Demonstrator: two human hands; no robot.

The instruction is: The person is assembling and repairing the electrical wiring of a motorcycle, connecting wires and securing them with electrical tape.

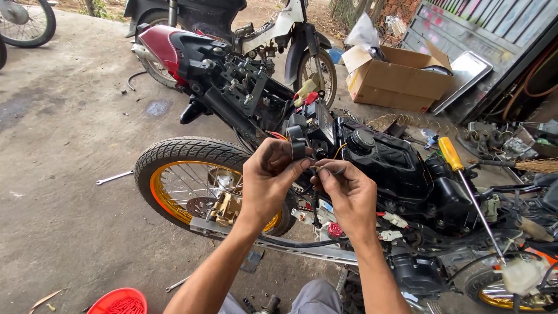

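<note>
My left hand (268, 177) grips a small black connector block (297, 145) between thumb and fingers. My right hand (347, 192) pinches thin wires (325, 169) that run into that block. Both hands hover over a stripped motorcycle (401, 174) with its black frame and bare wiring showing. Its rear wheel (192, 180), with a gold rim and a knobby tyre, lies just left of my left hand. A screwdriver (459, 174) with a yellow handle stands out of the frame to the right.
A second motorcycle (232, 35) with a red tail stands behind. A cardboard box (395, 75) and a metal tray (465, 78) sit at the back right. Wrenches (114, 177) lie on the concrete floor at left. A red basket (119, 302) shows at the bottom edge.
</note>
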